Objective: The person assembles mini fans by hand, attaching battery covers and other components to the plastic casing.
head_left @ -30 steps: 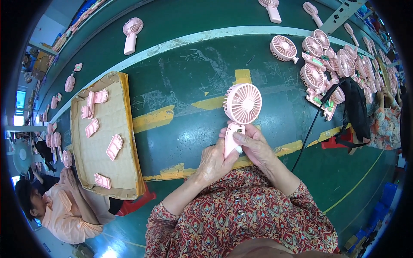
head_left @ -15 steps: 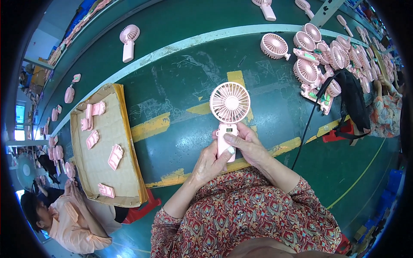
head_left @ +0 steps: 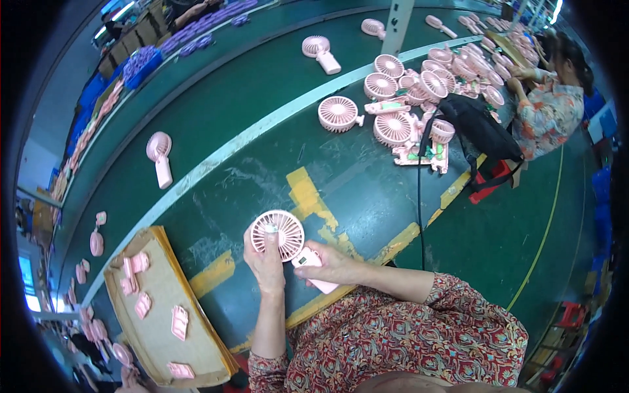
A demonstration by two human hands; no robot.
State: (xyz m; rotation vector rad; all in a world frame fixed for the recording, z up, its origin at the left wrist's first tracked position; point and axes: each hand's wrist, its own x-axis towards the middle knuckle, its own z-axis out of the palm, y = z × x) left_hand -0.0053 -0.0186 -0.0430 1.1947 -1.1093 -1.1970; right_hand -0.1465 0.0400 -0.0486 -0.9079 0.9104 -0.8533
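Note:
A pink handheld fan (head_left: pixel 288 230) is between my two hands above the green worktable (head_left: pixel 262 177). My left hand (head_left: pixel 266 265) grips its round slatted head, with the thumb across the front grille and the fingers behind. My right hand (head_left: pixel 331 265) is closed round the pink handle, which has a small dark display near its top. The handle slants down to the right from the head. Part of the handle is hidden by my right fingers.
At left stands a shallow cardboard box (head_left: pixel 154 334) holding several pink shell pieces. A heap of pink fan heads and parts (head_left: pixel 419 85) lies at the far right, beside a black bag (head_left: pixel 481 128) and dark cable (head_left: pixel 420 209). Finished-looking fans (head_left: pixel 158 157) rest on the green belt; a co-worker (head_left: pixel 550 118) sits right.
My view has turned to the right. The fan has tilted, its head leaning left. My left hand has moved from the handle to the head; my right hand still holds the handle.

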